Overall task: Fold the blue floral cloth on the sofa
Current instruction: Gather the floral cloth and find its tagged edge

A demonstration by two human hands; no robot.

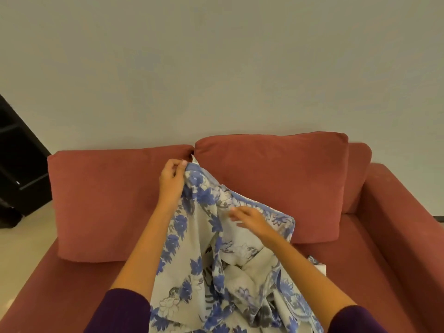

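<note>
Blue floral cloth [192, 248] hanging crumpled over red sofa [72, 284] seat; left hand [171, 179] pinching its top corner, right hand [249, 218] fingers spread, resting on the cloth. Back cushions [276, 183] behind.

You are looking through a single head-worn wide-angle camera, facing forward and down from close above your own two outstretched forearms toward the rust-red fabric sofa [312, 272] and its back cushions [276, 183], with the plain pale wall [216, 68] filling the upper half of the view.
</note>
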